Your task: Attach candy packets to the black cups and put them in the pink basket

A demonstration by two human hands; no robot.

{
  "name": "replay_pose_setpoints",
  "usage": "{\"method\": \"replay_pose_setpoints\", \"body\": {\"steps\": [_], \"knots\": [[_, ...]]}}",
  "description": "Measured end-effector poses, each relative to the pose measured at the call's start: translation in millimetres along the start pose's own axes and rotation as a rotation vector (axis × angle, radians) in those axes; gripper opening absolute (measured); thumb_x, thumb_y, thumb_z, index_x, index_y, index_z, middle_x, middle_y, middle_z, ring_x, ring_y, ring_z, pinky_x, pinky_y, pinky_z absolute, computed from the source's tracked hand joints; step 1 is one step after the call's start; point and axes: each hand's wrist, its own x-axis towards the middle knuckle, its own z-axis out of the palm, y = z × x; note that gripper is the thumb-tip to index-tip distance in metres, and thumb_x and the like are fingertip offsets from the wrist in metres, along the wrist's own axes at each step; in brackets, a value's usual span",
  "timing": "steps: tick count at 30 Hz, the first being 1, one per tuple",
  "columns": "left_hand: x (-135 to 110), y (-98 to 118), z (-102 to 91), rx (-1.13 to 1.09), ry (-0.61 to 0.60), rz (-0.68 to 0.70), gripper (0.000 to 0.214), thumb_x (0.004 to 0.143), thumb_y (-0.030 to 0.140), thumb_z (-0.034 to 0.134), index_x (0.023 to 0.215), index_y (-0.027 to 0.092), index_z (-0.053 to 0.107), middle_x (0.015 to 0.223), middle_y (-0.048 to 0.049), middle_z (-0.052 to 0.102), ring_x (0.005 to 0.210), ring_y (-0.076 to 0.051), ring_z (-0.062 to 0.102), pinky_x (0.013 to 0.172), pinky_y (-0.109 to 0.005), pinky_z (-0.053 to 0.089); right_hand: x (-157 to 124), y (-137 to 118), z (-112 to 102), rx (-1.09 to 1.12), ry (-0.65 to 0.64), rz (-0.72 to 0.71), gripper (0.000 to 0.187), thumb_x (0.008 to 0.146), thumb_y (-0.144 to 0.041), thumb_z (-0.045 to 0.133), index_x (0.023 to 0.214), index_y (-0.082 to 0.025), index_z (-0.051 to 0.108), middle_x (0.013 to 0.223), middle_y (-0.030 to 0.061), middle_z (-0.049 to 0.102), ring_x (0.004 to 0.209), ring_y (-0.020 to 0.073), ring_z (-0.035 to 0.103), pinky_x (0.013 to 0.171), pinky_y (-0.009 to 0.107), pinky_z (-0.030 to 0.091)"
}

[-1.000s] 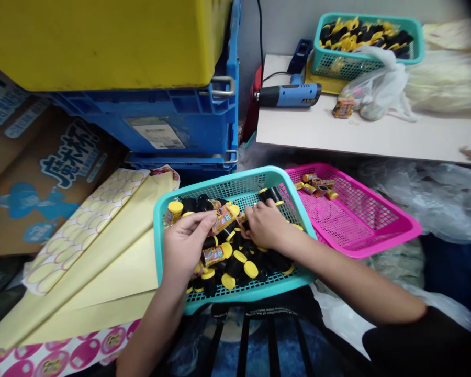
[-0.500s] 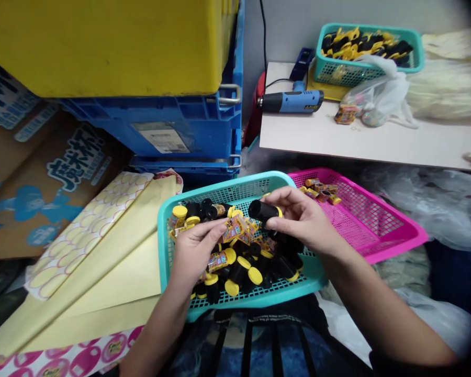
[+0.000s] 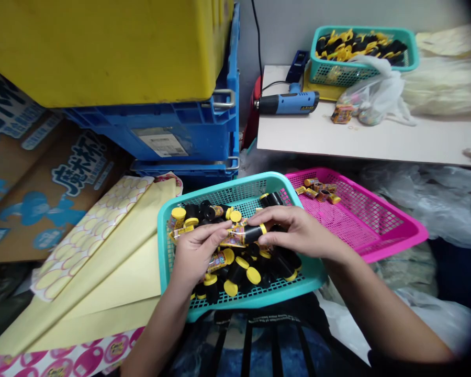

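Observation:
Over the teal basket (image 3: 277, 302), my left hand (image 3: 198, 248) pinches a printed plastic sleeve (image 3: 233, 238). My right hand (image 3: 294, 230) holds a small black canister (image 3: 253, 234) by its yellow-capped end. The canister's other end is at the sleeve's opening, seemingly partly inside it; how deep I cannot tell. Below both hands, the basket holds several loose black canisters with yellow caps (image 3: 238, 269), jumbled together. A canister wrapped in a printed sleeve (image 3: 221, 260) lies among them, just right of my left hand.
A pink basket (image 3: 408, 230) with several small wrapped canisters (image 3: 312, 190) adjoins on the right. Behind, a white table (image 3: 337, 139) bears a blue heat gun (image 3: 288, 102) and another teal basket (image 3: 361, 76). Blue crates (image 3: 113, 131) and sticker sheets (image 3: 90, 238) stand left.
My right hand has brought the black canister left and down to the sleeve in my left hand. The canister now meets the sleeve; before, they were apart. The view has shifted slightly.

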Motion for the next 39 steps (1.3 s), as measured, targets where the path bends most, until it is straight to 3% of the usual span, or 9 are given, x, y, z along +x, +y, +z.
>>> {"method": "replay_pose_setpoints", "body": {"steps": [6, 12, 14, 17, 21, 24, 28, 35, 39], "knots": [[-1, 2, 3.7, -0.14, -0.051, -0.049, 0.029, 0.071, 0.041, 0.076, 0.091, 0.019, 0.075, 0.09, -0.0066, 0.077, 0.075, -0.019, 0.072, 0.067, -0.028, 0.06, 1, 5, 17, 0.017, 0.126, -0.054, 0.041, 0.074, -0.032, 0.078, 0.109, -0.017, 0.062, 0.11, 0.0061, 0.065, 0.089, 0.0134, 0.064, 0.082, 0.027, 0.055], [0, 5, 5.5, -0.218, -0.111, -0.022, 0.035, 0.061, 0.03, 0.084, 0.092, 0.019, 0.072, 0.093, -0.0061, 0.075, 0.085, -0.02, 0.071, 0.076, -0.031, 0.06, 4, 9, 31, 0.035, 0.183, -0.165, 0.036, 0.075, -0.034, 0.078, 0.104, -0.019, 0.064, 0.108, 0.0053, 0.065, 0.101, 0.0165, 0.062, 0.094, 0.033, 0.05], [0, 5, 6.7, -0.232, -0.121, -0.009, 0.032, 0.061, 0.027, 0.083, 0.09, 0.02, 0.072, 0.093, -0.0053, 0.075, 0.084, -0.019, 0.07, 0.075, -0.03, 0.06, 4, 8, 34, 0.174, 0.141, -0.128, 0.038, 0.082, -0.04, 0.071, 0.113, -0.021, 0.061, 0.118, 0.0064, 0.061, 0.11, 0.0171, 0.058, 0.098, 0.034, 0.048], [-2, 5, 10.1, -0.288, -0.133, -0.012, 0.029, 0.062, 0.024, 0.082, 0.09, 0.021, 0.073, 0.093, -0.0042, 0.075, 0.085, -0.018, 0.07, 0.076, -0.029, 0.059, 5, 10, 40, 0.496, 0.044, 0.046, 0.047, 0.09, -0.05, 0.058, 0.128, -0.024, 0.051, 0.133, 0.0084, 0.05, 0.118, 0.0171, 0.052, 0.098, 0.032, 0.046], [-7, 6, 14.3, -0.368, -0.164, -0.009, 0.027, 0.062, 0.02, 0.082, 0.088, 0.022, 0.074, 0.091, -0.0033, 0.075, 0.083, -0.018, 0.07, 0.075, -0.029, 0.059, 7, 16, 53, 0.878, -0.108, 0.235, 0.065, 0.076, -0.058, 0.07, 0.125, -0.021, 0.049, 0.115, 0.0091, 0.057, 0.096, 0.0145, 0.059, 0.086, 0.027, 0.049], [-10, 5, 14.5, -0.359, -0.158, -0.005, 0.027, 0.062, 0.018, 0.082, 0.087, 0.021, 0.074, 0.089, -0.0027, 0.075, 0.082, -0.017, 0.07, 0.074, -0.026, 0.059, 9, 20, 61, 0.997, -0.076, 0.252, 0.063, 0.069, -0.053, 0.079, 0.115, -0.02, 0.052, 0.102, 0.0049, 0.057, 0.087, 0.0107, 0.058, 0.081, 0.022, 0.047], [-11, 1, 13.5, -0.325, -0.138, -0.026, 0.026, 0.063, 0.021, 0.081, 0.087, 0.019, 0.072, 0.092, -0.0047, 0.074, 0.085, -0.019, 0.069, 0.073, -0.028, 0.059, 10, 23, 66, 0.992, -0.016, 0.275, 0.056, 0.067, -0.049, 0.081, 0.106, -0.019, 0.054, 0.094, 0.0021, 0.057, 0.08, 0.0085, 0.056, 0.075, 0.02, 0.047], [-12, 0, 18.3, -0.323, -0.115, -0.017, 0.026, 0.066, 0.022, 0.079, 0.091, 0.019, 0.07, 0.097, -0.0052, 0.074, 0.073, -0.015, 0.069, 0.067, -0.026, 0.059, 11, 25, 70, 0.909, 0.016, 0.21, 0.052, 0.074, -0.052, 0.074, 0.106, -0.018, 0.052, 0.09, 0.0013, 0.056, 0.071, 0.0079, 0.056, 0.067, 0.021, 0.049], [-11, 4, 12.9, -0.341, -0.171, -0.143, 0.031, 0.073, 0.026, 0.074, 0.103, 0.019, 0.07, 0.112, -0.0073, 0.071, 0.097, -0.019, 0.068, 0.082, -0.026, 0.057, 8, 24, 65, 0.78, 0.06, 0.185, 0.047, 0.085, -0.056, 0.061, 0.113, -0.02, 0.051, 0.098, 0.0037, 0.056, 0.075, 0.0087, 0.057, 0.071, 0.023, 0.051]]}}
